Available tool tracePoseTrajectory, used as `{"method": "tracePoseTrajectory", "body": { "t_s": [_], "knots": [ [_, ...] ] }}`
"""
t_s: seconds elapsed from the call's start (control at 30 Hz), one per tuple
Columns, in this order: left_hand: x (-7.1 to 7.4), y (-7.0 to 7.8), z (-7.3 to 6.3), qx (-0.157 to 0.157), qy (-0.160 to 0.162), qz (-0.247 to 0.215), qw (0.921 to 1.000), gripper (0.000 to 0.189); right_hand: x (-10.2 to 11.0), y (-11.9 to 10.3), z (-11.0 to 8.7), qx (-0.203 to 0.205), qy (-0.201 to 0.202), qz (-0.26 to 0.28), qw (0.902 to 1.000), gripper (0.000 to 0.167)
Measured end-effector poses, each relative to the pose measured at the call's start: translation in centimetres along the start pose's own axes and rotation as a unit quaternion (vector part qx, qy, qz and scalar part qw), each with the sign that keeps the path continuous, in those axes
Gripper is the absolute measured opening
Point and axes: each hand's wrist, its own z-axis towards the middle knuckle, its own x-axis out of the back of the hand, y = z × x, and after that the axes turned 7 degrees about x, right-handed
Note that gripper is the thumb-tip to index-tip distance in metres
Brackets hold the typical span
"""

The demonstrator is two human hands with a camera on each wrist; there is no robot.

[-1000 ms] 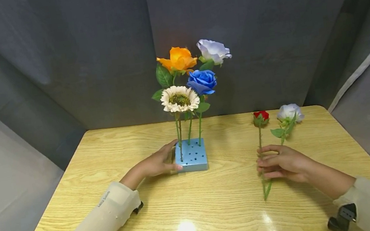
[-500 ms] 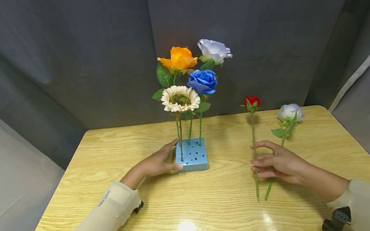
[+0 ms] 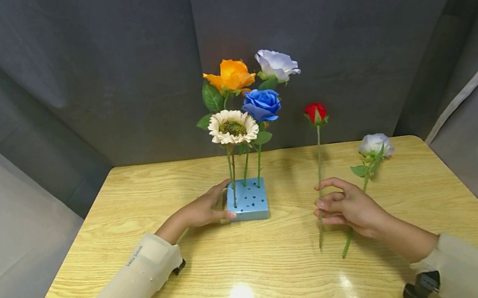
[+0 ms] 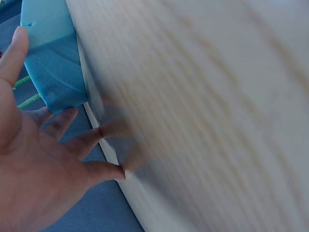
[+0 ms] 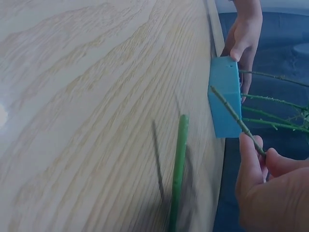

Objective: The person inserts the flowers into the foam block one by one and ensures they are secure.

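The right hand pinches the stem of a red rose between thumb and curled fingers, holding it nearly upright above the table, its lower end off the wood; the bloom stands right of the foam block and well apart from it; the left hand rests against the block's left side, fingers straight and relaxed, thumb on the upper edge, gripping nothing; in the block stand four flowers: a sunflower, a blue rose, an orange rose and a pale rose; a white rose lies on the table just beside the right hand, its stem running under the wrist.
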Motion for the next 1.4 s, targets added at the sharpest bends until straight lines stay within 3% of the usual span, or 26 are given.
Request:
{"method": "tracePoseTrajectory", "body": {
  "t_s": [0.6,1.4],
  "knots": [
    [0.0,0.1,-0.1,0.001,0.002,-0.001,1.0,0.108,-2.5,-0.5,0.3,0.08,0.037,-0.071,0.9935,0.028],
    [0.0,0.1,-0.1,0.002,0.001,0.002,1.0,0.108,-5.4,-2.0,1.5,0.177,0.067,-0.14,0.9719,0.018]
  ]
}}
